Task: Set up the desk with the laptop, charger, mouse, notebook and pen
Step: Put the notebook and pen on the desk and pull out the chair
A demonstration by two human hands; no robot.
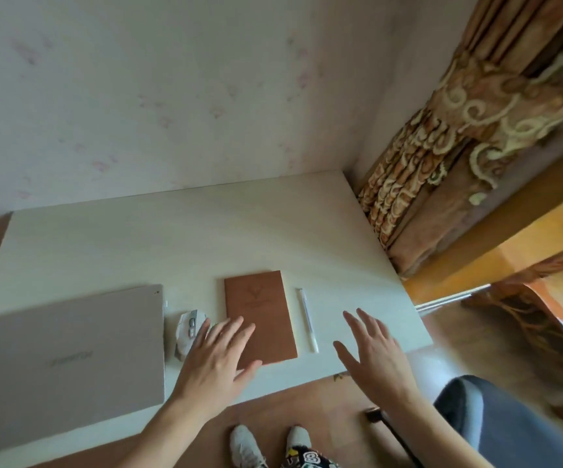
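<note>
Both hands spread wide, empty: left hand (217, 358) over notebook (260, 317) corner, lower centre; right hand (373, 352) beside pen (307, 319). Laptop (67, 352) lower left, mouse (189, 334) between. Risk: sweep knocks pen off surface (206, 238) edge. Charger barely visible.

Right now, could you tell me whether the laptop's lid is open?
No, the laptop lies closed and flat on the desk, left of the mouse.
</note>
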